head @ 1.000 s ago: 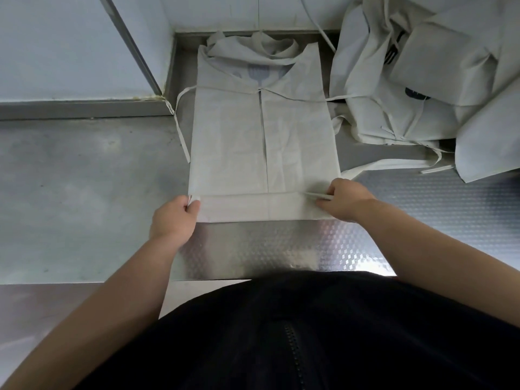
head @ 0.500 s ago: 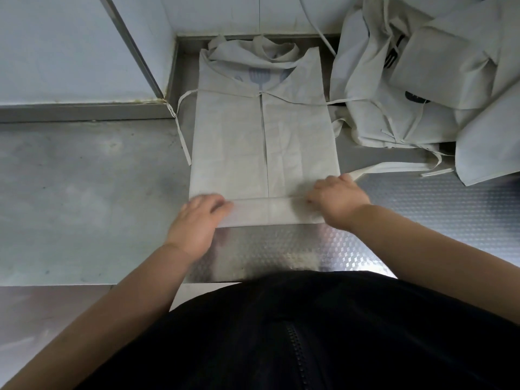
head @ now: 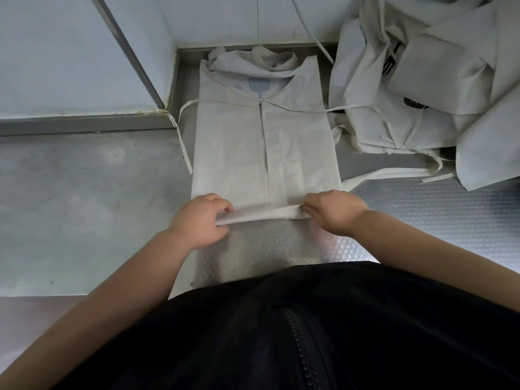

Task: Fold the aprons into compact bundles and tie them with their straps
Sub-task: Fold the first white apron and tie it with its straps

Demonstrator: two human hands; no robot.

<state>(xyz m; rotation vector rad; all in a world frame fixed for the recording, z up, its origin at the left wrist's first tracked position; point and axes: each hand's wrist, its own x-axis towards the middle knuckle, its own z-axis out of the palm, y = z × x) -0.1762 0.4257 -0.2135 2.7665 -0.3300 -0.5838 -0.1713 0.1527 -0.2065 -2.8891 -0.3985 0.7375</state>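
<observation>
A pale apron (head: 264,147) lies flat in the middle of the frame on the steel worktop (head: 84,209), folded lengthwise into a long panel. Its bib end sits at the top centre against the wall, and a faint utensil print (head: 259,87) shows through there. The end nearest the person is turned up into a narrow rolled band (head: 261,213) just below centre. The left hand (head: 199,220) grips the band's left end with fingers curled over it and thumb beneath. The right hand (head: 333,211) pinches the right end the same way. A thin strap (head: 182,136) trails off the apron's left edge and a wider strap (head: 380,175) runs to the right. A heap of more aprons (head: 422,88) fills the upper right.
</observation>
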